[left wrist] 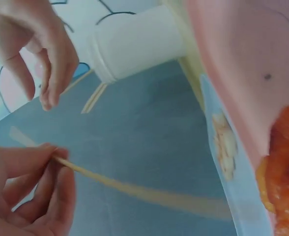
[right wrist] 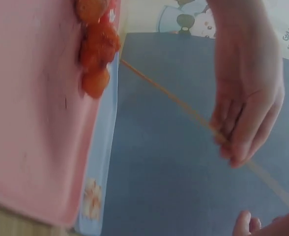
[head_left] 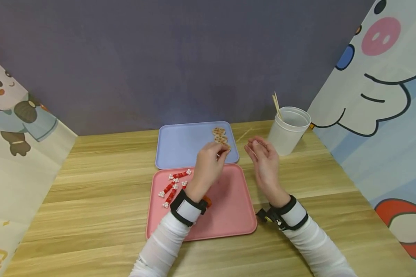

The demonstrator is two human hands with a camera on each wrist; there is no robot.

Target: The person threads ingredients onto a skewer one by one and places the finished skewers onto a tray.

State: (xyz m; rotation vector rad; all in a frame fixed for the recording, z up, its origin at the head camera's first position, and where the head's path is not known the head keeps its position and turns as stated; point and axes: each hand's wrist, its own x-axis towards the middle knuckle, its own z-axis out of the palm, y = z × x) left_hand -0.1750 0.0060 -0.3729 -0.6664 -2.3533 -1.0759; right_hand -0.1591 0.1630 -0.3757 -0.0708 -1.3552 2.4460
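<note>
A thin wooden skewer [left wrist: 110,183] is pinched between the thumb and fingers of my left hand [head_left: 208,165], above the far part of the pink tray [head_left: 228,207]. In the right wrist view the skewer [right wrist: 171,97] sticks out on both sides of the left hand [right wrist: 247,93], blurred at one end. My right hand [head_left: 265,165] is raised to the right of the tray, its fingers loosely bent around nothing. On the pink tray lie several red pieces with white frilly ends [head_left: 171,196], and glossy orange-red pieces [right wrist: 98,54], largely hidden under the left wrist in the head view.
Behind the pink tray stands a blue tray [head_left: 183,144] with round, brown-marked pale pieces [head_left: 219,131] at its right side. A white bucket [head_left: 286,134] holding wooden skewers [head_left: 276,104] is at the back right. A grey panel [head_left: 152,65] closes off the table's back.
</note>
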